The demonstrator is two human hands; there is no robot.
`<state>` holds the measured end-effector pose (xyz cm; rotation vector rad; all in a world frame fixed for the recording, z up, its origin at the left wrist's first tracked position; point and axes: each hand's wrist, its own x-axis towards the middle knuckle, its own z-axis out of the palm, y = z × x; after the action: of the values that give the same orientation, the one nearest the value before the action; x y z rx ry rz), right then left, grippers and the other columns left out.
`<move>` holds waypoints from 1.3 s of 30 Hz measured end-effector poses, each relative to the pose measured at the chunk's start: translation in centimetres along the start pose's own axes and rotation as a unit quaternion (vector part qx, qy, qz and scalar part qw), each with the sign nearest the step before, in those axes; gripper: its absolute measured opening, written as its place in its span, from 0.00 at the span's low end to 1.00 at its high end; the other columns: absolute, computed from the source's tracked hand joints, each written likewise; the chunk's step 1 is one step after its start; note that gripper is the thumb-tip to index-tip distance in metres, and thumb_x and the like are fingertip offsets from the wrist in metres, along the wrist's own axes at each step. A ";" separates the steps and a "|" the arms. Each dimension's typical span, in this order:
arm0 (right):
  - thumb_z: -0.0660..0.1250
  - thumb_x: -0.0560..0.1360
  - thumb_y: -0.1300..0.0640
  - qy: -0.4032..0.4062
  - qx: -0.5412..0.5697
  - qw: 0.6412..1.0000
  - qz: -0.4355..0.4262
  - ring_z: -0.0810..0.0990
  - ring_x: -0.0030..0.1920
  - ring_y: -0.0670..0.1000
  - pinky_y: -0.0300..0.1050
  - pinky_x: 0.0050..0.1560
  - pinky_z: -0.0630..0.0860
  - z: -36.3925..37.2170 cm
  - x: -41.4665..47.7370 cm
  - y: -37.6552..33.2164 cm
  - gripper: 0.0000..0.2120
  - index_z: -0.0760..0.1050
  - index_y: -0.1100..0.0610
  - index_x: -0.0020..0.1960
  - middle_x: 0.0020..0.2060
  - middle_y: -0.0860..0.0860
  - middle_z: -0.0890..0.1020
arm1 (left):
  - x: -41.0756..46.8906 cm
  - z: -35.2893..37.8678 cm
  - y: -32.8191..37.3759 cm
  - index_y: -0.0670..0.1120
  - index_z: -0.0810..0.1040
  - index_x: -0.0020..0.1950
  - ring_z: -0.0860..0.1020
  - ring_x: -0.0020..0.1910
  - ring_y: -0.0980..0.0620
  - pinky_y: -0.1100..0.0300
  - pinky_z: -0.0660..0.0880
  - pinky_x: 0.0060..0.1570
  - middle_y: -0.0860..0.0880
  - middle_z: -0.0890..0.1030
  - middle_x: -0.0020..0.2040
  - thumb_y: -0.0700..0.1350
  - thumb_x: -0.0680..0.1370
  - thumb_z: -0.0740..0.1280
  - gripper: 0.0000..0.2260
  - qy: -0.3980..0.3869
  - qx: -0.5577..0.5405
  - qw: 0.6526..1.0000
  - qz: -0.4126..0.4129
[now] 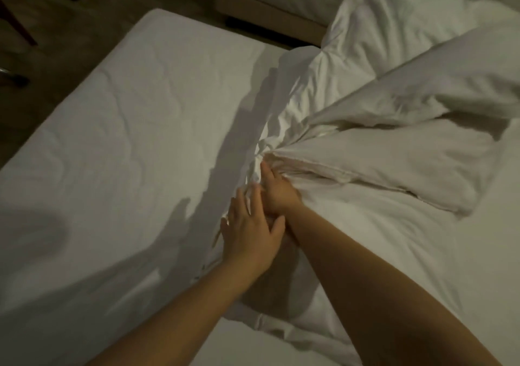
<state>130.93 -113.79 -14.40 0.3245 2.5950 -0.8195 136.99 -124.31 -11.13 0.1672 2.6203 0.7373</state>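
Surround: second bed (270, 11) beyond mattress (112, 140) | my right hand (277, 190): gripping bunched duvet (365, 157) | my left hand (250, 232): flat, fingers straight, alongside.

You work with a single view, from the wide-angle camera worn on your head. It faces forward and steeply down over the flat white mattress sheet (126, 140). It sits close: both forearms enter from the bottom edge, and your left hand (250, 230) and right hand (277, 191) meet near frame centre on the crumpled white fabric duvet (380, 154). The bed edge runs diagonally across the frame. The upper left takes in dark brown floor (70, 42); the top edge, the beige base of a second bed (267, 14).
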 end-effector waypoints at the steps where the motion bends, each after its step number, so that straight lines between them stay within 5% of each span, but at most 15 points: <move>1: 0.57 0.82 0.53 0.002 0.071 0.997 -0.006 0.62 0.73 0.57 0.46 0.71 0.58 -0.7 -0.1 0.1 0.29 0.50 0.56 0.78 0.75 0.57 0.62 | -0.8 0.7 0.4 0.45 0.50 0.78 0.58 0.74 0.39 0.42 0.59 0.70 0.39 0.53 0.77 0.55 0.79 0.56 0.31 0.034 0.020 0.998 0.038; 3: 0.59 0.81 0.61 -0.021 0.217 0.976 0.012 0.72 0.66 0.53 0.42 0.65 0.65 -2.1 -0.8 0.3 0.24 0.59 0.61 0.75 0.67 0.58 0.72 | -2.0 2.5 1.1 0.39 0.58 0.75 0.68 0.69 0.36 0.39 0.68 0.62 0.35 0.64 0.73 0.52 0.76 0.55 0.30 0.075 0.042 0.988 0.126; 5: 0.59 0.79 0.66 -0.022 0.362 0.931 0.041 0.79 0.52 0.45 0.35 0.53 0.72 -3.0 -2.3 0.8 0.18 0.67 0.65 0.69 0.52 0.52 0.78 | -2.2 4.0 1.9 0.38 0.55 0.75 0.71 0.67 0.39 0.41 0.68 0.63 0.36 0.68 0.70 0.50 0.73 0.54 0.32 0.084 0.050 0.980 0.171; 7: 0.59 0.78 0.67 0.095 0.414 0.902 0.079 0.79 0.56 0.47 0.36 0.59 0.73 -3.5 -4.3 1.4 0.19 0.71 0.61 0.67 0.53 0.49 0.79 | -1.9 4.7 2.9 0.40 0.49 0.75 0.68 0.70 0.44 0.44 0.62 0.69 0.39 0.67 0.72 0.52 0.72 0.57 0.35 0.089 0.048 0.977 0.188; 11: 0.57 0.75 0.63 0.332 0.280 0.895 0.101 0.73 0.65 0.47 0.38 0.66 0.65 -3.5 -9.3 2.8 0.22 0.73 0.54 0.67 0.64 0.49 0.77 | -0.1 5.9 4.5 0.45 0.31 0.73 0.39 0.75 0.52 0.48 0.35 0.71 0.46 0.39 0.76 0.60 0.75 0.59 0.43 0.073 0.149 0.963 0.211; 13: 0.55 0.74 0.57 0.357 0.120 0.920 0.105 0.69 0.69 0.50 0.45 0.69 0.61 -3.4 -10.3 4.4 0.23 0.73 0.54 0.68 0.67 0.50 0.75 | 0.6 6.4 4.9 0.47 0.45 0.77 0.47 0.76 0.51 0.46 0.42 0.71 0.47 0.50 0.78 0.60 0.74 0.57 0.38 0.096 0.150 0.955 0.238; 16: 0.49 0.73 0.48 0.293 -0.076 0.940 0.159 0.60 0.75 0.53 0.55 0.71 0.49 -1.5 -10.1 7.5 0.29 0.66 0.50 0.73 0.73 0.50 0.67 | 2.4 7.8 3.6 0.51 0.67 0.72 0.67 0.71 0.48 0.46 0.52 0.68 0.46 0.69 0.72 0.55 0.76 0.54 0.25 0.104 0.160 0.956 0.221; 18: 0.45 0.76 0.46 0.227 -0.133 0.954 0.144 0.58 0.76 0.54 0.57 0.70 0.43 1.3 -9.7 8.8 0.29 0.62 0.49 0.75 0.75 0.49 0.63 | 3.7 9.0 2.2 0.52 0.73 0.69 0.66 0.70 0.49 0.46 0.53 0.68 0.46 0.71 0.71 0.55 0.76 0.53 0.23 0.093 0.186 0.957 0.203; 21: 0.50 0.78 0.46 0.205 -0.149 0.960 0.124 0.63 0.74 0.57 0.59 0.70 0.46 5.7 -7.1 9.8 0.25 0.65 0.47 0.74 0.73 0.50 0.68 | 5.7 11.2 -1.0 0.54 0.71 0.70 0.60 0.71 0.51 0.48 0.49 0.69 0.48 0.68 0.73 0.55 0.76 0.51 0.25 0.075 0.233 0.951 0.187; 25: 0.52 0.77 0.44 0.187 -0.114 0.970 0.110 0.65 0.72 0.59 0.58 0.71 0.41 9.9 -3.9 9.6 0.24 0.67 0.45 0.72 0.71 0.52 0.70 | 7.9 12.6 -5.7 0.58 0.52 0.75 0.50 0.75 0.54 0.50 0.41 0.70 0.51 0.54 0.78 0.56 0.76 0.42 0.26 0.037 0.281 0.949 0.139; 30: 0.49 0.80 0.45 0.098 -0.107 0.989 0.028 0.47 0.78 0.54 0.54 0.72 0.35 10.1 -7.1 9.5 0.27 0.53 0.46 0.78 0.78 0.51 0.52 | 4.6 12.2 -8.2 0.50 0.60 0.76 0.60 0.73 0.46 0.47 0.49 0.70 0.45 0.61 0.76 0.52 0.78 0.50 0.25 0.068 0.278 0.945 0.159; 34: 0.50 0.80 0.46 0.078 -0.114 0.990 0.015 0.48 0.77 0.54 0.57 0.74 0.43 9.7 -10.9 10.0 0.27 0.51 0.49 0.78 0.78 0.51 0.52 | 1.3 10.6 -9.2 0.48 0.65 0.73 0.65 0.70 0.45 0.41 0.59 0.67 0.43 0.68 0.72 0.53 0.78 0.52 0.24 0.060 0.281 0.945 0.154; 39: 0.53 0.75 0.44 0.053 -0.121 0.991 0.038 0.72 0.68 0.55 0.58 0.64 0.69 11.7 -17.6 8.9 0.25 0.71 0.49 0.69 0.68 0.51 0.74 | -3.2 8.8 -12.1 0.46 0.68 0.72 0.67 0.68 0.41 0.33 0.66 0.59 0.43 0.68 0.72 0.50 0.77 0.65 0.24 0.004 0.268 0.960 0.080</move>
<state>153.11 -115.30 -19.85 0.4022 2.7237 -0.4666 143.51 -131.12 -23.15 0.5351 2.7753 0.0548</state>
